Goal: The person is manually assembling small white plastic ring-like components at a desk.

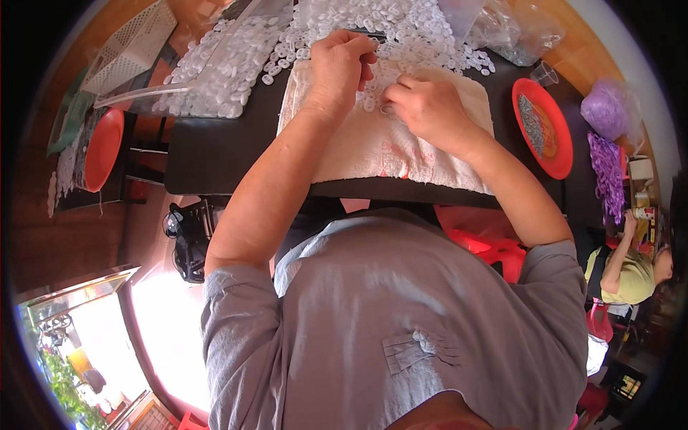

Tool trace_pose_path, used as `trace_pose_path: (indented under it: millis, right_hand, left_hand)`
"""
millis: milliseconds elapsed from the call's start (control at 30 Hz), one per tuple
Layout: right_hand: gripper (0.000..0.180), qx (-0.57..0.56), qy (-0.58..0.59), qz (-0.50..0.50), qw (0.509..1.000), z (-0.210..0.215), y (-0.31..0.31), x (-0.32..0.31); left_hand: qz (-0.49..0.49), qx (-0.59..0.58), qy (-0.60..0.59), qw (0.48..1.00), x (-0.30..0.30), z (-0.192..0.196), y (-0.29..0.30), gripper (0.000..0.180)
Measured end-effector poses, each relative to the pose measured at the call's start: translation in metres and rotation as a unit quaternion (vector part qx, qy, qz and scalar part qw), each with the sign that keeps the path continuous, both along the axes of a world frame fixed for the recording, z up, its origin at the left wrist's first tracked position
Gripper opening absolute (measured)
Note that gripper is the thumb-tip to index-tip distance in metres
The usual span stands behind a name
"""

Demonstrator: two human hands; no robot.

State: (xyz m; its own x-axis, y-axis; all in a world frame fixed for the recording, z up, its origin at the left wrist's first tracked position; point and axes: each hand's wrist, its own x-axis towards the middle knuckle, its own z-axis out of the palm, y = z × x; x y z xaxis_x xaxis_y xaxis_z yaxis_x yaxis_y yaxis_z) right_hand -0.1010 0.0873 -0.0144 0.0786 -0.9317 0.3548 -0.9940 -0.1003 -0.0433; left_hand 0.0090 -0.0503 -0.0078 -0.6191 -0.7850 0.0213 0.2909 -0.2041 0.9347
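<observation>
A cream towel (373, 161) with faded red print lies on the dark table in front of me, small white plastic pieces (369, 105) with holes scattered over its far part. My left hand (340, 68) is raised over the towel's far left part, fingers closed in a pinch; what is in them is too small to make out. Lower and to the right, my right hand (428, 109) rests on the towel with curled fingers. Its fingertips are pressed together beside a few of the white pieces, and what they grip is partly hidden.
White pieces form a big heap (380, 18) beyond the towel and fill a clear tray (215, 68) at left. A red plate (564, 132) with small grey bits stands right, near a clear cup (545, 74) and purple bundle (608, 107). Another person (631, 272) sits far right.
</observation>
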Motion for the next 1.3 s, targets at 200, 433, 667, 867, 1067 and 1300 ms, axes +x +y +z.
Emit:
trace_pose_path:
  millis: [200, 433, 667, 867, 1067, 1300]
  right_hand:
    - [0.009, -0.002, 0.048, 0.01, 0.999, 0.005, 0.004, 0.012]
    - [0.016, -0.011, 0.085, 0.038, 0.996, 0.009, 0.012, 0.025]
    - [0.016, -0.027, 0.019, 0.059, 0.998, 0.007, 0.008, 0.028]
    - [0.017, -0.09, -0.084, 0.092, 0.988, 0.002, 0.003, 0.026]
    - [0.017, -0.014, -0.138, 0.012, 0.99, 0.02, 0.005, -0.027]
    - [0.021, 0.018, -0.081, 0.004, 0.997, 0.009, 0.01, -0.04]
  left_hand:
    - [0.001, -0.008, -0.007, 1.0, 0.001, 0.002, 0.002, 0.011]
    - [-0.009, -0.01, -0.013, 1.0, 0.002, 0.003, 0.005, 0.011]
    - [-0.006, -0.007, -0.023, 1.0, 0.001, 0.002, 0.003, 0.011]
    - [-0.007, -0.022, -0.011, 1.0, 0.0, 0.001, 0.003, 0.011]
    - [-0.008, -0.024, -0.003, 1.0, 0.0, 0.005, 0.006, 0.007]
    - [-0.037, -0.027, -0.018, 0.999, 0.002, 0.004, 0.009, 0.012]
